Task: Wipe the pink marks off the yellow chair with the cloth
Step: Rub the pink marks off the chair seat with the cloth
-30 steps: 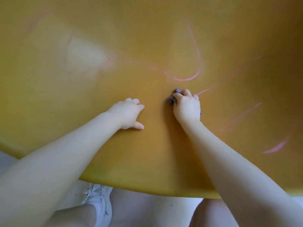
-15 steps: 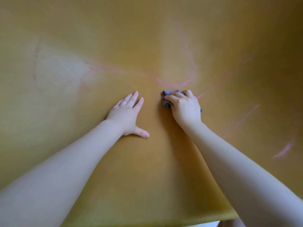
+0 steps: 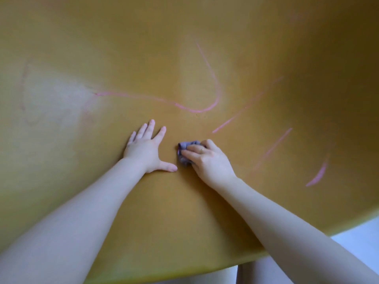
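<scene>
Yellow chair [image 3: 184, 201], pink marks [image 3: 205, 110], perhaps faint smears at left.

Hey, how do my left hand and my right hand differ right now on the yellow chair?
The left hand lies flat with fingers spread and straight; the right hand has its fingers bent over a small purple cloth. The left hand holds nothing; the right hand presses the cloth down. Both rest on the yellow chair, below the pink marks.
</scene>
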Tool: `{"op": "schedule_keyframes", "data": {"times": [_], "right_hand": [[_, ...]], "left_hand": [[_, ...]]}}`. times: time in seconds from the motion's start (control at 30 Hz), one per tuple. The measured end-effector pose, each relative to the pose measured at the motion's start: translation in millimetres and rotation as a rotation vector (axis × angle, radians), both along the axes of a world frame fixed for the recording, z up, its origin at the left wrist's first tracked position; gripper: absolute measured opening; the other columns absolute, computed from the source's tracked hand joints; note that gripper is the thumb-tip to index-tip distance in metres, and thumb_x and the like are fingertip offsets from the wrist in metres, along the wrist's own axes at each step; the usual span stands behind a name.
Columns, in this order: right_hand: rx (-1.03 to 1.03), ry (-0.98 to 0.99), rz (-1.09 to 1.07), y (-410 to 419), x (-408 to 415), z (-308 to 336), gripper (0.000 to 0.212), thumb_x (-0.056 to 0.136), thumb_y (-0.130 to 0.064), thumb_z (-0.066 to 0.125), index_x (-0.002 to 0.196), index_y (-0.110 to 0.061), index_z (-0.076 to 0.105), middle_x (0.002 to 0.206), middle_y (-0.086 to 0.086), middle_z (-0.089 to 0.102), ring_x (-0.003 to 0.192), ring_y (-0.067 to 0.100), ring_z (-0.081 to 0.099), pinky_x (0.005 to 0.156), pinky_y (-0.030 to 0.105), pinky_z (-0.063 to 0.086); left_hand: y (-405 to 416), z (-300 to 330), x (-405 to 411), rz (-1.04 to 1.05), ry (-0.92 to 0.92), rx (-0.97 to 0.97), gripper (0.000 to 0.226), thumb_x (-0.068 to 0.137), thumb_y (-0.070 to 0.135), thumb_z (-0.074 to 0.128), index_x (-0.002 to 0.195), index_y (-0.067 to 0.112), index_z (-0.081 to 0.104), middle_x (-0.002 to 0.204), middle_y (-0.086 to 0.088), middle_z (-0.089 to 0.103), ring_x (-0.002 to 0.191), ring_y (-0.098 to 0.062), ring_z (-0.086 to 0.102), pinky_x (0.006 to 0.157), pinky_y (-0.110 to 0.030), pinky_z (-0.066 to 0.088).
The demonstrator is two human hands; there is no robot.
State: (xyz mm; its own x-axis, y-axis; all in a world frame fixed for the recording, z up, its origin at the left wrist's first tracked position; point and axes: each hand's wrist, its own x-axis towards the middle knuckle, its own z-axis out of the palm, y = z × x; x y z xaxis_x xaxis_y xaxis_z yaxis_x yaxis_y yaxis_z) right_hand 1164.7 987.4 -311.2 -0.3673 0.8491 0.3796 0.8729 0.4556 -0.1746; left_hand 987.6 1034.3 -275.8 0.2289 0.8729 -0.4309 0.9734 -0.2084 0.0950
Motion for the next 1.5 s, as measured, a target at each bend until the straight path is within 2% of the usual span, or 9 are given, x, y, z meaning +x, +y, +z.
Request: {"op": "schedule_keyframes", "data": {"times": [0.27,0.47,0.63,0.77,0.9,1.1,1.23,1.37,1.5], "right_hand": [[-0.256,0.063,-0.493,54,44,14,0.029,0.084,-0.005,0.042,0.088,-0.017,0.068,0.105,-0.004,0.065,0.091,0.023,0.036,0.067,0.030,0.037],[-0.161,0.097,-0.233,-11,8,7,0.029,0.075,-0.012,0.043,0.074,-0.021,0.070,0.086,-0.004,0.070,0.076,0.028,0.049,0.057,0.032,0.047],[-0.056,-0.024,0.026,-3,26,6,0.019,0.068,-0.006,0.065,0.075,-0.022,0.072,0.086,-0.007,0.072,0.060,0.027,0.051,0.049,0.024,0.047],[-0.148,-0.022,-0.123,55,47,10,0.029,0.074,-0.007,0.042,0.075,-0.017,0.069,0.096,-0.004,0.071,0.068,0.022,0.036,0.058,0.033,0.046],[-0.249,0.013,-0.299,72,36,15,0.031,0.075,0.002,0.046,0.087,-0.013,0.069,0.106,0.001,0.066,0.080,0.020,0.029,0.074,0.036,0.040],[-0.277,0.065,-0.044,-6,49,17,0.034,0.067,-0.010,0.034,0.065,-0.026,0.063,0.099,-0.012,0.068,0.070,0.017,0.044,0.063,0.023,0.044],[-0.179,0.021,0.073,-28,56,22,0.039,0.072,-0.013,0.033,0.069,-0.024,0.070,0.085,-0.010,0.070,0.063,0.018,0.051,0.057,0.016,0.044],[-0.204,-0.006,-0.055,22,55,13,0.028,0.063,0.001,0.044,0.065,-0.017,0.065,0.097,-0.007,0.071,0.069,0.027,0.053,0.060,0.027,0.048],[-0.230,-0.008,-0.276,72,43,15,0.030,0.067,0.004,0.044,0.078,-0.012,0.068,0.104,-0.001,0.067,0.081,0.023,0.041,0.069,0.029,0.034]], "left_hand": [[0,0,13,0.071,0.037,-0.013,0.118,0.062,0.074,0.062,0.148,0.034,-0.007,0.155,-0.001,-0.023,0.145,-0.019,-0.012,0.117,-0.039,0.001],[2,5,16,0.068,0.073,-0.015,0.118,0.061,0.076,0.062,0.148,0.035,-0.006,0.156,-0.003,-0.020,0.145,-0.021,-0.008,0.117,-0.041,0.007],[0,5,16,0.075,0.074,-0.022,0.116,0.062,0.075,0.061,0.148,0.036,-0.007,0.155,-0.001,-0.021,0.145,-0.021,-0.009,0.117,-0.041,0.006],[2,4,16,0.074,0.072,-0.028,0.116,0.063,0.075,0.061,0.147,0.037,-0.008,0.155,0.000,-0.023,0.145,-0.019,-0.011,0.117,-0.040,0.005],[2,5,16,0.082,0.060,-0.035,0.116,0.063,0.075,0.062,0.147,0.037,-0.008,0.155,0.000,-0.023,0.145,-0.019,-0.012,0.117,-0.040,0.004],[0,3,16,0.086,0.054,-0.029,0.115,0.063,0.075,0.061,0.148,0.037,-0.008,0.155,0.000,-0.023,0.145,-0.019,-0.012,0.117,-0.040,0.003],[1,4,17,0.097,0.051,-0.040,0.116,0.063,0.074,0.062,0.148,0.036,-0.008,0.155,0.000,-0.023,0.145,-0.020,-0.012,0.117,-0.041,0.004],[1,1,17,0.096,0.040,-0.034,0.115,0.063,0.074,0.062,0.148,0.037,-0.008,0.155,-0.001,-0.024,0.144,-0.020,-0.013,0.117,-0.041,0.002],[1,0,17,0.101,0.035,-0.034,0.115,0.063,0.074,0.062,0.147,0.037,-0.008,0.154,-0.001,-0.024,0.144,-0.020,-0.014,0.117,-0.042,0.001]]}}
